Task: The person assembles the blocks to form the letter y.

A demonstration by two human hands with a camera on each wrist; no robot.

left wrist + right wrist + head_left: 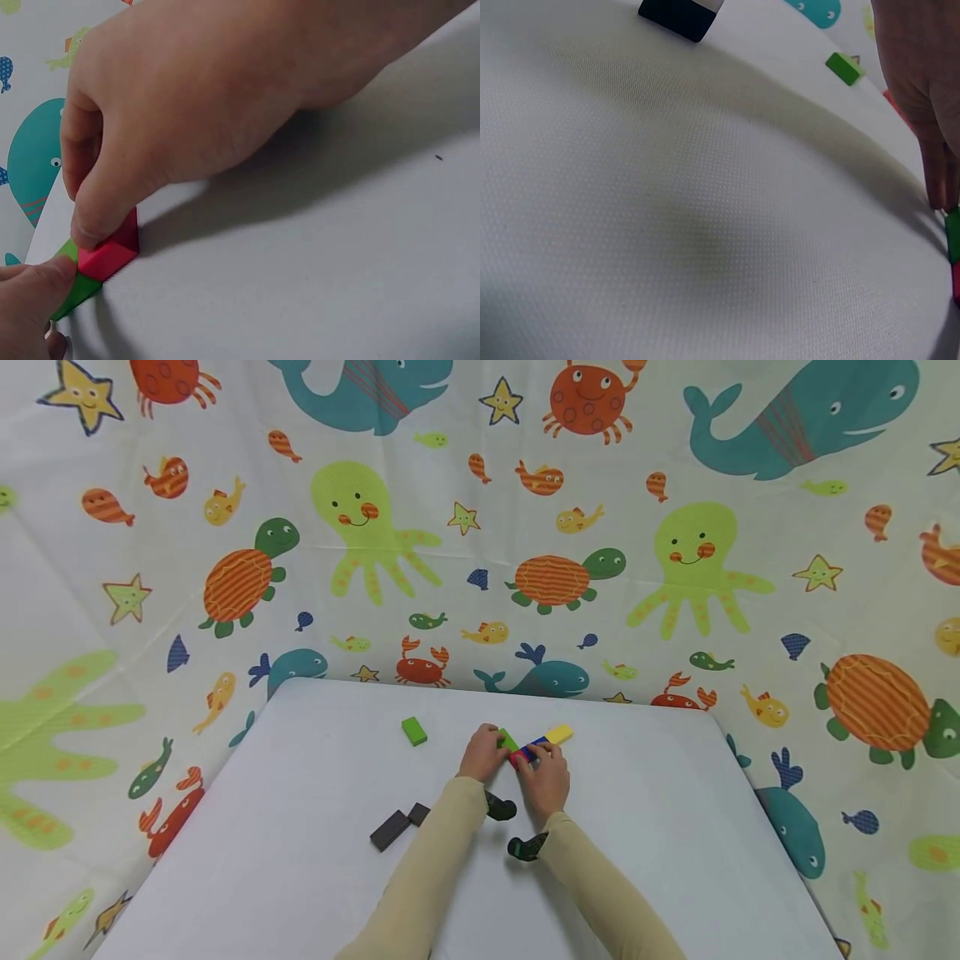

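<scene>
In the head view, my left hand (482,755) pinches a green block (508,741), its thumb against the near side in the left wrist view. My right hand (547,779) grips a red block (111,256) from above, and that block touches the end of the green one. From the red block, a blue block (535,747) and a yellow block (559,734) run on in a slanting line up to the right. The right fingers partly cover the red and blue blocks. The right wrist view catches the green block (952,234) only at its edge.
Another green block (414,732) lies apart at the back left. Two black blocks, a longer one (390,831) and a shorter one (418,814), lie left of the left forearm. The white table (300,760) backs onto a cloth (480,643) printed with sea animals.
</scene>
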